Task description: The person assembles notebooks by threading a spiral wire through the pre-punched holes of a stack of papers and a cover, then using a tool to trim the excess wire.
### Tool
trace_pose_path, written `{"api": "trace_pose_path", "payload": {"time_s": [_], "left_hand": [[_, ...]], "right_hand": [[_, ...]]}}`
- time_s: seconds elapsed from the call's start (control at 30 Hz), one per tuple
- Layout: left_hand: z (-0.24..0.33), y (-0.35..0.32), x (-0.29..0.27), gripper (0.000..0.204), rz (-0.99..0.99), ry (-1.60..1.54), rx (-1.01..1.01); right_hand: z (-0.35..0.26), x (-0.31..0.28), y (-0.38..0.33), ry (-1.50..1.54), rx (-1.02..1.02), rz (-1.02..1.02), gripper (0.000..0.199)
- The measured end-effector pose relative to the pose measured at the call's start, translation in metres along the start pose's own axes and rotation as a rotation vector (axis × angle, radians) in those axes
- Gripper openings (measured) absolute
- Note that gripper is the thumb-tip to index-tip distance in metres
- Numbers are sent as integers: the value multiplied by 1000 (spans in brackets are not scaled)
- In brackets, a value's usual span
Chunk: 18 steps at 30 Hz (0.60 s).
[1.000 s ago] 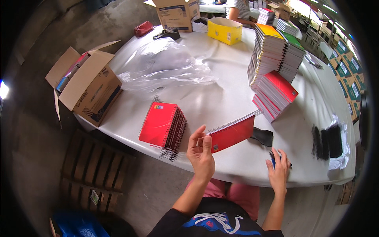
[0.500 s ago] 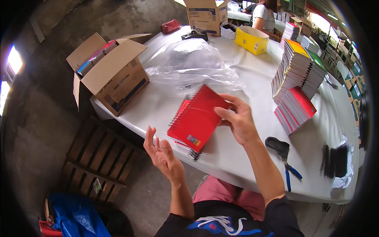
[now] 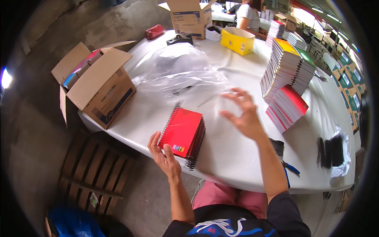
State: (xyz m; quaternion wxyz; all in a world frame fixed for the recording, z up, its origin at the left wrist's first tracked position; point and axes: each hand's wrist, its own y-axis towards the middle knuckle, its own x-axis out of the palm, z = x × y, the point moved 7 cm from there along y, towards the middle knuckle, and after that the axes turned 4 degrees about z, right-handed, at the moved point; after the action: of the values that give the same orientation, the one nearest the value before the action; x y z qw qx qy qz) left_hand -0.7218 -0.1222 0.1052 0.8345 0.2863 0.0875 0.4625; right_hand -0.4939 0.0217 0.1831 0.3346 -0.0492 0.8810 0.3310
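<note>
A small stack of red spiral notebooks point(image 3: 182, 125) lies near the table's front edge, black wire coils showing along its left and right sides. My left hand point(image 3: 166, 160) is at the stack's near left corner, fingers apart, the thumb by the near edge; it seems to touch the covers without gripping them. To the right of the stack, my right hand point(image 3: 246, 114) hovers over the table with spread, curved fingers and nothing in them. Beyond it stands a pile of red-covered notebooks point(image 3: 287, 108), in front of taller piles with yellow point(image 3: 286, 46) and green covers point(image 3: 307, 57).
An open carton with notebooks point(image 3: 104, 93) stands at the left edge. Clear plastic point(image 3: 177, 65) lies mid-table. Blue-handled pliers point(image 3: 291, 169) and black coils point(image 3: 331, 152) are at the right. A yellow box point(image 3: 237, 41), another carton point(image 3: 191, 21) and a seated person point(image 3: 249, 17) are farther back.
The red notebook in my right hand has been let go onto the stack, and that hand has moved clear to the right. My left hand has come up to the stack's corner.
</note>
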Motion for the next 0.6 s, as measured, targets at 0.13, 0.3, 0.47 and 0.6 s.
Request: {"api": "trace_pose_path", "payload": {"time_s": [0.13,0.3,0.47,0.6], "left_hand": [[20,-1,0,57,-169,168,202],[11,-2,3,70,-191,144,266],[12,1,3,73,-198,159,268],[22,1,-1,64,-197,249,348]], "right_hand": [[94,-118,-13,-432,66,306,47],[222,-233,-67,-712,579,371,58],[248,-218,-74,2,806,212,59],[248,-239,-60,-343,583,274,47]]}}
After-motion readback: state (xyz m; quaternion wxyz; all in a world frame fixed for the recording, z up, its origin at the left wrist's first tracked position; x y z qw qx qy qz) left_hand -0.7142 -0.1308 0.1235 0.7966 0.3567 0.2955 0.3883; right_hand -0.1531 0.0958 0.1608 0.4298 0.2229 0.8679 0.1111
